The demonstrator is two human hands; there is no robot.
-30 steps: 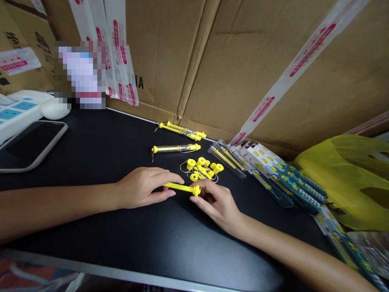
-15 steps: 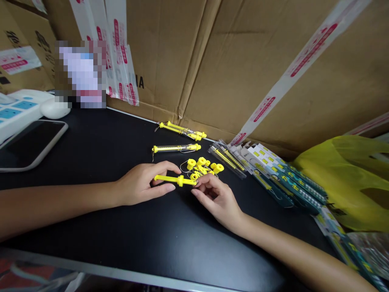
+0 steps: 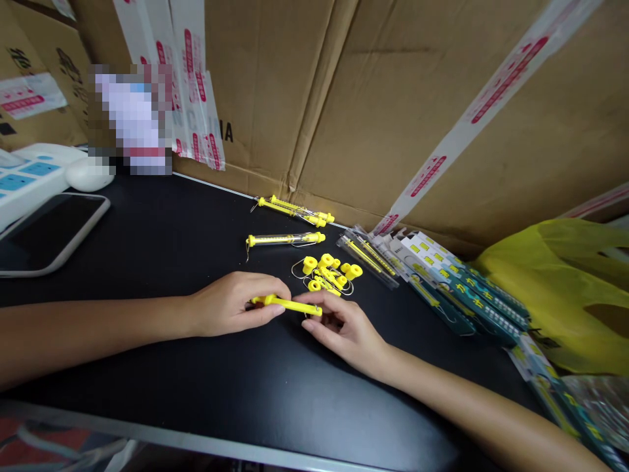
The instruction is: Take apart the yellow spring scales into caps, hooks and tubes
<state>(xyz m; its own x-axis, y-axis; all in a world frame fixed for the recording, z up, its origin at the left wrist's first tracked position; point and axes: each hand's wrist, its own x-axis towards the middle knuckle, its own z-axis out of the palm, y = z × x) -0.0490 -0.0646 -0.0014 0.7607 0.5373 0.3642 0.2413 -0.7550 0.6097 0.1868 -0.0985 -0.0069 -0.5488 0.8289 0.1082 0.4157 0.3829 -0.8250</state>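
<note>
Leftmost, a white power strip [image 3: 24, 180] and a dark phone [image 3: 49, 229] lie on the black table [image 3: 162, 216], which is walled behind by taped cardboard boxes [image 3: 344, 98]. Near the middle, the left hand [image 3: 230, 305] has its fingers closed on one end of a yellow rod [image 3: 289, 304]. The right hand [image 3: 344, 328] pinches the other end between thumb and fingertips, just above the tabletop. Just beyond lie small yellow parts [image 3: 329, 272] and clear tubes [image 3: 285, 240]. Further right lies a row of printed packets [image 3: 452, 288], then a yellow bag [image 3: 555, 288].
</note>
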